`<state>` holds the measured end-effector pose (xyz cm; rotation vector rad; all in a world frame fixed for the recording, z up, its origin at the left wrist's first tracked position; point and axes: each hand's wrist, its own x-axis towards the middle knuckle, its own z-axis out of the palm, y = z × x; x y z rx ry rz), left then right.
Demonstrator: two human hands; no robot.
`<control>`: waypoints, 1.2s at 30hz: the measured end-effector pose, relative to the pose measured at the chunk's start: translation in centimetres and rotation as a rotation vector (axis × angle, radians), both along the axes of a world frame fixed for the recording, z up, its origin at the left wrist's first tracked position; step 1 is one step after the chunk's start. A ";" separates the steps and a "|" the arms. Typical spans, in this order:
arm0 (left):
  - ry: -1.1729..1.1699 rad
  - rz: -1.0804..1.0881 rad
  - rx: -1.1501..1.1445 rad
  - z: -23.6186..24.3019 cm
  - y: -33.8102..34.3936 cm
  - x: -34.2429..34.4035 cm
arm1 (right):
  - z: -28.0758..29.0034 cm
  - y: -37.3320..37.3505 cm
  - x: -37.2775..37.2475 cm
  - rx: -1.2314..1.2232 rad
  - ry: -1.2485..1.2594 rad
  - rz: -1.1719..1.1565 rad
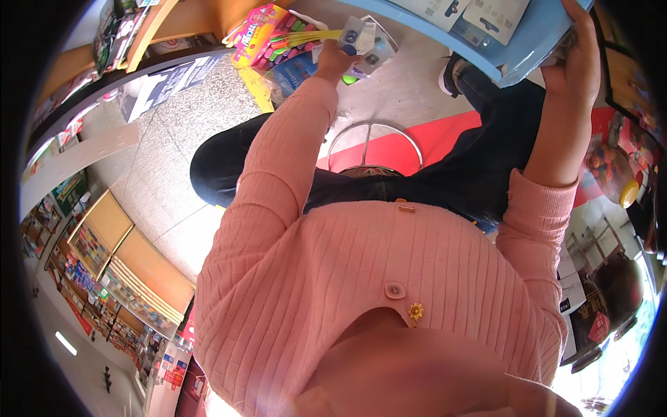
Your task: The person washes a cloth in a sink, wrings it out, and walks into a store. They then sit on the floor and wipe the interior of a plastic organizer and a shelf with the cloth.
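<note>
My left hand (336, 61) reaches forward to some small clear packs with white labels (375, 57). Its fingers close on the near side of them, and a dark round piece shows by the fingertips. At the far right my right hand (578, 68) grips the side of a light blue plastic bin (479, 57). White cards with hanging holes (495, 19) lie inside that bin. Just left of my left hand sit a pink and yellow pack of colourful pieces (256, 36), a bundle of thin yellow sticks (306, 37) and a blue package (294, 74).
A round metal ring (375, 125), like part of a stool, stands between my legs. Red matting (445, 135) covers part of the floor. Shelves of goods (104, 267) line the left side. On the right is a clear jar with a yellow lid (629, 194).
</note>
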<state>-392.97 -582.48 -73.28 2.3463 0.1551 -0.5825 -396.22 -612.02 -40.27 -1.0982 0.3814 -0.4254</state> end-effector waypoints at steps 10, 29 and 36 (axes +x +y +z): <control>-0.202 -0.279 0.348 2.1 -1.4 -0.1 | 0.6 1.2 0.1 0.050 -0.066 0.168; -0.958 -0.028 -0.594 31.1 1.7 -0.3 | -1.5 3.0 -0.5 -0.108 -0.082 0.324; -0.805 -0.717 0.309 35.2 -2.8 -2.0 | -2.0 3.8 -1.0 -0.118 -0.089 0.379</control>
